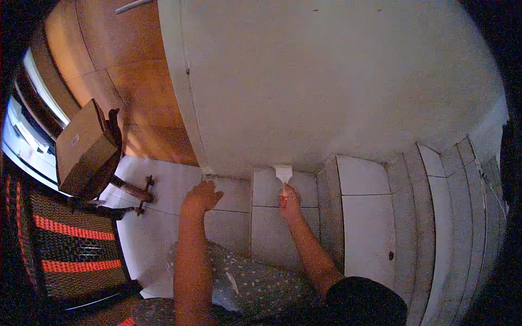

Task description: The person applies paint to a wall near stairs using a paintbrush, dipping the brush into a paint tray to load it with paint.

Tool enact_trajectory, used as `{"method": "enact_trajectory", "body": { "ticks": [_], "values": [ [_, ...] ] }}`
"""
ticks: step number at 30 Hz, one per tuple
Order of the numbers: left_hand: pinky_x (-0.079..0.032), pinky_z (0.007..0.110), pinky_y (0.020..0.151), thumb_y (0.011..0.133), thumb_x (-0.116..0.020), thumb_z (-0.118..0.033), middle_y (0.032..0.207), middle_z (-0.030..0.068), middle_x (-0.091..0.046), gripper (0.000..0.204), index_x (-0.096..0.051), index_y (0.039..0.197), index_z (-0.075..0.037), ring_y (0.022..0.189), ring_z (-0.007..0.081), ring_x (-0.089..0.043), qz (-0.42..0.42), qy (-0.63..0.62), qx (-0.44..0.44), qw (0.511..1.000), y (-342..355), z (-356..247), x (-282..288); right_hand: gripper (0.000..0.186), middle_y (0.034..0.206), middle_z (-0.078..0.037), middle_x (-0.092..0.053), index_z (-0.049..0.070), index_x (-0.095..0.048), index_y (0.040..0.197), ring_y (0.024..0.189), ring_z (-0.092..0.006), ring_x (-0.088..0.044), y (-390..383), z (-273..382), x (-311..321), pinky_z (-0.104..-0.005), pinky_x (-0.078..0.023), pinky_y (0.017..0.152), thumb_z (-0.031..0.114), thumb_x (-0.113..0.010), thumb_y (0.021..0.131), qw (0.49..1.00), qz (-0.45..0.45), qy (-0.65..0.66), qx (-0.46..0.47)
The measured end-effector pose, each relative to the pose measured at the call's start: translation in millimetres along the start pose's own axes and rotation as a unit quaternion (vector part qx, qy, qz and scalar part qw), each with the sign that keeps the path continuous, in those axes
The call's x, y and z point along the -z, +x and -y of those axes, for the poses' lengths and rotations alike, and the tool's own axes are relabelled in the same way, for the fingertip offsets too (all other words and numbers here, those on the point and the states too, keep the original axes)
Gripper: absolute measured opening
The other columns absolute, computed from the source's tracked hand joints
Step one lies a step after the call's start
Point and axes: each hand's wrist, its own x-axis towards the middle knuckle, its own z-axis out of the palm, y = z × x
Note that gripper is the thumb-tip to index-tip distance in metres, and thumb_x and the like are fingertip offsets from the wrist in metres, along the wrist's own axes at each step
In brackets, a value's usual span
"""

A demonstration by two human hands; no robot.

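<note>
My right hand (289, 202) is closed on the handle of a wide white brush (283, 174), with orange-red showing at the grip. The brush head is at the back of a white tiled step (283, 228), where it meets the pale wall (337, 76). To the left, my left hand (203, 196) has bent, parted fingers and holds nothing visible, close to the back of the adjoining tiles (228, 195); I cannot tell whether it touches them. A dotted dark cloth (244, 282) lies across my lap below both forearms.
Tiled steps (364, 223) continue to the right. At left are a black-and-red woven chair (76, 250), a cardboard box (84, 146) on dark wooden furniture (133, 190), and a bright screen or glass panel (24, 136). An orange-brown panelled surface (125, 65) borders the wall.
</note>
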Motion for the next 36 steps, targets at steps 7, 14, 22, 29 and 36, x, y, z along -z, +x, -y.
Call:
{"method": "enact_trajectory", "body": {
  "ticks": [7, 14, 22, 29, 36],
  "values": [
    [-0.037, 0.045, 0.094, 0.083, -0.048, -0.043, 0.123, 0.0208, -0.046, 0.051, -0.048, 0.117, -0.005, 0.114, 0.0362, -0.044, 0.027, 0.015, -0.002, 1.000, -6, 3, -12, 0.015, 0.063, 0.000, -0.051, 0.013, -0.052, 0.084, 0.042, -0.0097, -0.044, -39, -12, 19, -0.0220, -0.032, 0.032, 0.023, -0.063, 0.079, 0.994, -0.087, -0.062, -0.007],
    [-0.037, 0.045, 0.094, 0.083, -0.049, -0.042, 0.124, 0.0213, -0.045, 0.052, -0.047, 0.117, -0.002, 0.113, 0.0362, -0.045, 0.012, 0.016, -0.025, 1.000, -7, -8, -11, 0.016, 0.062, 0.000, -0.050, 0.013, -0.051, 0.083, 0.042, -0.0096, -0.043, -8, -3, 5, -0.0223, -0.033, 0.032, 0.021, -0.064, 0.078, 0.999, -0.041, -0.022, 0.005],
    [-0.037, 0.044, 0.094, 0.082, -0.050, -0.040, 0.123, 0.0208, -0.046, 0.052, -0.047, 0.117, -0.002, 0.113, 0.0363, -0.045, -0.011, -0.034, -0.022, 0.999, -10, -23, -2, 0.016, 0.061, 0.001, -0.049, 0.014, -0.049, 0.081, 0.042, -0.0096, -0.043, -41, -22, 3, -0.0222, -0.034, 0.032, 0.021, -0.064, 0.077, 0.998, -0.066, -0.008, 0.012],
    [-0.036, 0.044, 0.095, 0.082, -0.049, -0.040, 0.124, 0.0207, -0.045, 0.055, -0.044, 0.120, -0.001, 0.115, 0.0361, -0.044, 0.009, -0.034, -0.027, 0.999, -5, -24, -6, 0.016, 0.061, 0.001, -0.049, 0.014, -0.048, 0.083, 0.042, -0.0100, -0.044, -28, -5, -21, -0.0197, -0.035, 0.033, 0.018, -0.062, 0.078, 0.998, -0.055, -0.003, -0.014],
    [-0.037, 0.044, 0.095, 0.082, -0.051, -0.040, 0.124, 0.0204, -0.046, 0.054, -0.045, 0.119, -0.001, 0.114, 0.0357, -0.044, -0.011, -0.014, -0.053, 0.998, 6, -14, -15, 0.013, 0.063, -0.001, -0.050, 0.010, -0.046, 0.087, 0.044, -0.0100, -0.046, -32, -21, 0, -0.0213, -0.037, 0.033, 0.013, -0.058, 0.084, 0.991, -0.035, 0.054, 0.113]
  ]
}}
